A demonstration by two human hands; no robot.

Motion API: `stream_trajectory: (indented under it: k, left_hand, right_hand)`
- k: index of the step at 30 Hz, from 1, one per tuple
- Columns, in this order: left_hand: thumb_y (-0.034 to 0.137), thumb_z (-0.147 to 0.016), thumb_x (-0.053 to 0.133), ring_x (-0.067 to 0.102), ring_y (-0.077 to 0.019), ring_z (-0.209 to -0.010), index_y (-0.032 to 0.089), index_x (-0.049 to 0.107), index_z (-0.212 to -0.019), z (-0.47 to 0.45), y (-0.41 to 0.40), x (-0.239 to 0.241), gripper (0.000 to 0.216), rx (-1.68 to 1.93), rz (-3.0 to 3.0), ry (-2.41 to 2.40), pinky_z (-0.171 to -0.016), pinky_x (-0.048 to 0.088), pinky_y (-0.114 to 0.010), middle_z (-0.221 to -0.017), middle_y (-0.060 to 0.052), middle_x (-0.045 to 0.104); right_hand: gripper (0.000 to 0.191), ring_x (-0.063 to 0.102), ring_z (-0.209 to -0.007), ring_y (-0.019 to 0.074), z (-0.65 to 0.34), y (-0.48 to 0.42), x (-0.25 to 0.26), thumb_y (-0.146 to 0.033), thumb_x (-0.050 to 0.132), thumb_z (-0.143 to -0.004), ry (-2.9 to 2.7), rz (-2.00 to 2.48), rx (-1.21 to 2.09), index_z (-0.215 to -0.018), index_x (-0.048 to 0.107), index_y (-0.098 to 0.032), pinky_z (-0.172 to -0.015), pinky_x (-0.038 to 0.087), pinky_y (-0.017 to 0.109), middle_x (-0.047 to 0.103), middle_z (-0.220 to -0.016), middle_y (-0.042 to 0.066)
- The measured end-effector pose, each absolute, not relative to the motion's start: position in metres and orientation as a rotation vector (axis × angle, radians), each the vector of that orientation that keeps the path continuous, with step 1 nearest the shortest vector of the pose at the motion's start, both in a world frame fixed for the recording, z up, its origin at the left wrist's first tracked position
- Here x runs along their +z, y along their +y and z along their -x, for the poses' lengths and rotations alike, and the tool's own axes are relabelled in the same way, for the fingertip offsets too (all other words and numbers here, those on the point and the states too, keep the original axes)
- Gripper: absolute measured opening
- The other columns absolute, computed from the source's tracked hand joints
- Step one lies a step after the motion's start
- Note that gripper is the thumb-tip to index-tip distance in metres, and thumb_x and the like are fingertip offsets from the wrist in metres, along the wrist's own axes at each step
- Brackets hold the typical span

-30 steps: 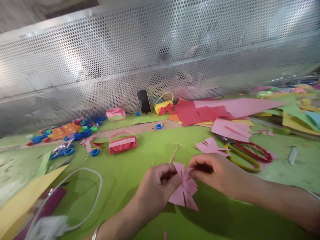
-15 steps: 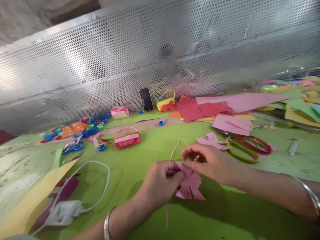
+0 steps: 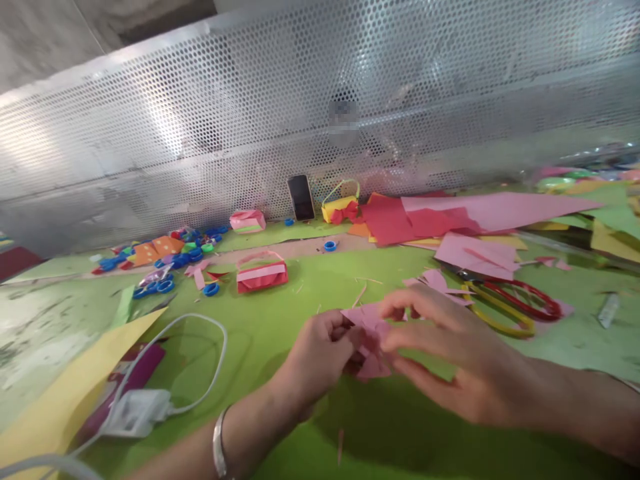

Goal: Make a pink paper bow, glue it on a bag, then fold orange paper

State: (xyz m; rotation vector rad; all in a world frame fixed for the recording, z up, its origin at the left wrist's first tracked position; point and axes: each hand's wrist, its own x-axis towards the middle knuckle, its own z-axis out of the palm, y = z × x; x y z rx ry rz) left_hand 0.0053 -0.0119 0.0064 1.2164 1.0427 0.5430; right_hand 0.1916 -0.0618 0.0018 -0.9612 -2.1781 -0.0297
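Both my hands meet over the green table surface point(image 3: 280, 333) on a pink cut-paper bow shape point(image 3: 369, 331). My left hand point(image 3: 320, 353) is curled, its fingertips pinching the paper's left side. My right hand point(image 3: 445, 347) comes from the right, thumb and fingers closed on the paper's right side, covering part of it. A second pink cut-out point(image 3: 440, 283) lies just behind my right hand.
Red and yellow scissors point(image 3: 510, 308) lie right of my hands. A red-pink paper basket point(image 3: 261, 273), blue rings point(image 3: 160, 287), a phone point(image 3: 301, 197) against the perforated metal wall, coloured paper sheets point(image 3: 450, 220), and a white charger with cable point(image 3: 140, 410) surround the spot.
The pink paper has been gathered up between both hands and shows less. My right hand has slid over its right side. The camera has shifted slightly.
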Motion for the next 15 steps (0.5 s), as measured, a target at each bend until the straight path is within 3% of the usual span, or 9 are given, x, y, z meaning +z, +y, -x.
stream_trajectory:
  k: [3,7,15]
  left_hand:
    - [0.033,-0.074,0.071,0.055,-0.0082,-0.049,0.013,0.059,-0.076,-0.004,-0.01,0.008,0.023,0.58,-1.138,1.021,-0.052,0.045,-0.022,-0.059,0.002,0.061]
    - [0.036,-0.064,0.08,0.056,-0.0097,-0.054,0.012,0.06,-0.076,-0.002,-0.008,0.008,0.033,0.574,-1.161,0.93,-0.054,0.043,-0.023,-0.063,0.0,0.062]
    - [0.029,-0.068,0.074,0.053,-0.0107,-0.061,0.013,0.063,-0.08,-0.002,-0.015,0.013,0.023,0.632,-1.299,0.954,-0.056,0.037,-0.022,-0.066,0.0,0.063]
  right_hand:
    - [0.016,0.059,-0.1,0.0231,-0.191,-0.068,0.003,-0.013,0.055,-0.084,-2.314,0.895,-0.26,-0.096,0.064,-0.019,-0.082,0.052,0.038,0.063,-0.107,0.012]
    - [0.016,0.062,-0.087,0.0181,-0.185,-0.066,-0.001,-0.011,0.052,-0.087,-2.245,0.944,-0.3,-0.087,0.064,-0.021,-0.074,0.053,0.03,0.067,-0.095,0.007]
    - [0.021,0.058,-0.08,0.0152,-0.18,-0.062,-0.011,-0.011,0.048,-0.092,-2.177,0.933,-0.198,-0.081,0.063,-0.018,-0.07,0.05,0.03,0.066,-0.092,0.006]
